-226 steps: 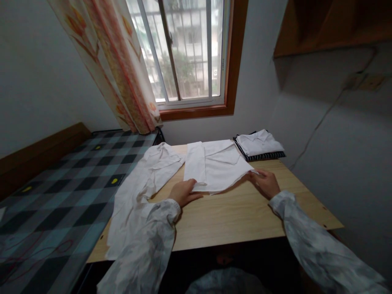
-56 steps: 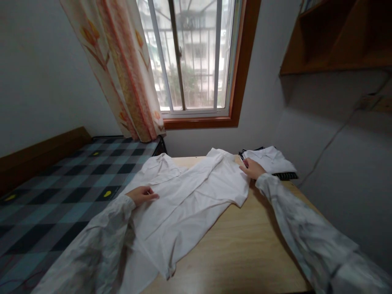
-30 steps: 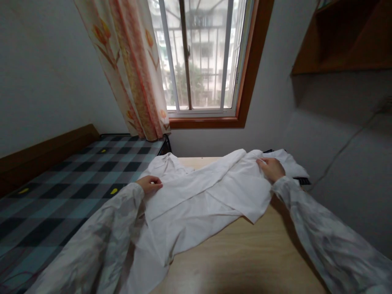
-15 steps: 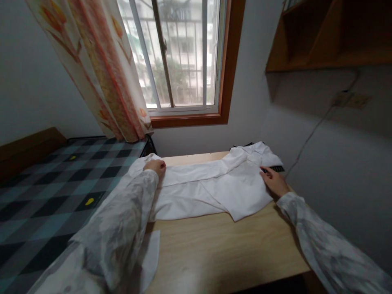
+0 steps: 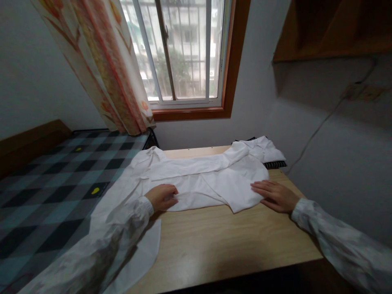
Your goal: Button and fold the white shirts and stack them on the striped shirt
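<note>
A white shirt (image 5: 196, 183) lies partly folded across a wooden desk (image 5: 208, 241). Its left part hangs over the desk's left side toward the bed, and a rounded white flap shows below my left forearm. My left hand (image 5: 162, 197) is at the near edge of the cloth, fingers curled and pinching it. On the right, my right hand (image 5: 275, 195) rests with fingers stretched out, its fingertips on the shirt and its palm over the wood. The shirt's bunched far right end covers part of a black object (image 5: 275, 164) with a row of light marks.
A bed with a checked cover (image 5: 70, 175) stands at the left. Ahead are a window (image 5: 183, 53) and a flowered curtain (image 5: 101, 65). A wooden shelf (image 5: 324, 45) hangs at the upper right, above a wall socket (image 5: 364, 92) with a cable.
Both hands have come nearer to me. The left went from the shirt's far left fold to its near edge; the right slid down from the far right side and flattened out.
</note>
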{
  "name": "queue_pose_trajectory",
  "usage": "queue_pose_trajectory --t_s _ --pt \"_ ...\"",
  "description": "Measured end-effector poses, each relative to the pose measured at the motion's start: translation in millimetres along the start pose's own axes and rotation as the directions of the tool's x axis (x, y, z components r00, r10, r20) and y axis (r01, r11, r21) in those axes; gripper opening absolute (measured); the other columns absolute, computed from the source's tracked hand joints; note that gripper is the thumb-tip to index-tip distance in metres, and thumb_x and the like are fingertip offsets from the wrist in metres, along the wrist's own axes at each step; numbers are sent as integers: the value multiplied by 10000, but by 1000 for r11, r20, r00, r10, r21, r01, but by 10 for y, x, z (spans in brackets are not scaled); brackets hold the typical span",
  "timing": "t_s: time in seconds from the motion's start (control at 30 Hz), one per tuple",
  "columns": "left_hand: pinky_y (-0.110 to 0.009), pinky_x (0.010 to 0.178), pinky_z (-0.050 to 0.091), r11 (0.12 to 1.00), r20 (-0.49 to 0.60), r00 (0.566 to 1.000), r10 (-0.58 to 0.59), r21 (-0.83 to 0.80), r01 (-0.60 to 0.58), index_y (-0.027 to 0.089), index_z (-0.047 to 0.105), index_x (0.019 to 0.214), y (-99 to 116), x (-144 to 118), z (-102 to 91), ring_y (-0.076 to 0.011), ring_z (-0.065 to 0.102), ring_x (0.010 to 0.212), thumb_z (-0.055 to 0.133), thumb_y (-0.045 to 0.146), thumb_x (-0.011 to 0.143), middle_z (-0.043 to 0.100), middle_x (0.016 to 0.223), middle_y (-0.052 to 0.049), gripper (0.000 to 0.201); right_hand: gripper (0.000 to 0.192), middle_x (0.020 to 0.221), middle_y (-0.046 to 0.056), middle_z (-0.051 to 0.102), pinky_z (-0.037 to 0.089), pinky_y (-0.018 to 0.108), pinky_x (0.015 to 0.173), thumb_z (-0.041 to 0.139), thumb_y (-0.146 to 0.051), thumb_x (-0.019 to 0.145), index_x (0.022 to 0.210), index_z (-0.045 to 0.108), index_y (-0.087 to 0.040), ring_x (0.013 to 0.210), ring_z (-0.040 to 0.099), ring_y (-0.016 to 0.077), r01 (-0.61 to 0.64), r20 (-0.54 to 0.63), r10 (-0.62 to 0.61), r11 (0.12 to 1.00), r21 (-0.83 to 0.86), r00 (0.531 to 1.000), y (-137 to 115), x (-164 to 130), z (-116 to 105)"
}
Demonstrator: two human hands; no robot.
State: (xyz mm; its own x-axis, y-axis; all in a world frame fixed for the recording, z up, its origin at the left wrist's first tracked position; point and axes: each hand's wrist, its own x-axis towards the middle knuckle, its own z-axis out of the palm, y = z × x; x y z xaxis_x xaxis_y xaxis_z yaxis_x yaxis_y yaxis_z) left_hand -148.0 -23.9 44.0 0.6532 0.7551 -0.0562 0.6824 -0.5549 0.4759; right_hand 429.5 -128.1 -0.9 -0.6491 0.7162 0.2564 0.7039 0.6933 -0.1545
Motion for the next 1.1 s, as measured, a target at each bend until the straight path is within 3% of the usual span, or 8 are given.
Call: queue_pose_trajectory --t_s 0.1,0.3,0.43,0.57,0.67,0.83,0.97,1.1 --pt "-363 837 460 989 -78 991 -113 -101 105 232 730 947 10 -114 -68 -269 610 880 661 633 849 718 899 -78 418 496 1484 86 695 511 523 1199 619 -288 1020 1517 621 -282 1341 680 287 -36 -45 36 999 7 998 33 55 101" --pt "-313 631 317 971 -43 978 -206 -134 199 242 671 827 -8 -324 -210 -183 453 624 654 660 857 532 639 3 419 474 1476 66 701 474 531 1234 672 -301 954 1427 701 -296 1376 654 288 -48 -12 50 991 126 999 78 81 47" --pt "-313 608 276 959 -15 967 -253 -136 249 222 637 702 -21 -411 -165 -159 386 597 700 679 813 420 586 18 474 505 1420 89 734 503 512 1195 708 -357 921 1420 717 -275 1325 683 303 -71 19 69 989 133 997 115 124 1" --pt "-303 610 286 950 -3 965 -261 -178 257 208 613 634 -15 -457 -143 -152 395 624 710 707 794 408 604 18 533 434 1293 128 787 563 494 1110 669 -375 959 1364 739 -236 1194 739 308 -147 22 146 986 75 989 124 162 61" --pt "-299 602 313 934 -24 956 -293 -219 281 207 614 637 -12 -441 -168 -161 412 638 640 743 837 424 617 9 574 370 1340 114 769 559 483 1118 621 -338 995 1340 732 -264 1215 727 288 -173 -1 173 983 63 985 119 178 95" --pt "-314 629 370 931 -60 950 -307 -228 286 207 613 647 -87 -327 -188 -187 463 680 594 776 836 485 644 -12 600 372 1494 93 684 480 525 1217 656 -323 1012 1379 712 -300 1393 629 283 28 -34 -26 998 59 999 112 210 17" --pt "-312 622 360 928 -73 944 -322 -220 299 212 594 648 -209 -264 -124 -180 453 660 576 772 832 468 632 -1 590 428 1509 51 679 436 477 1265 618 -284 1053 1477 662 -322 1424 609 237 106 9 -106 990 -97 994 135 230 0" --pt "-302 615 344 929 -67 945 -320 -216 299 214 606 649 -295 -256 -68 -172 450 645 568 760 837 453 623 9 578 464 1432 54 733 516 437 1172 585 -200 1066 1518 628 -297 1284 693 225 198 -141 -247 936 -291 959 196 218 78"
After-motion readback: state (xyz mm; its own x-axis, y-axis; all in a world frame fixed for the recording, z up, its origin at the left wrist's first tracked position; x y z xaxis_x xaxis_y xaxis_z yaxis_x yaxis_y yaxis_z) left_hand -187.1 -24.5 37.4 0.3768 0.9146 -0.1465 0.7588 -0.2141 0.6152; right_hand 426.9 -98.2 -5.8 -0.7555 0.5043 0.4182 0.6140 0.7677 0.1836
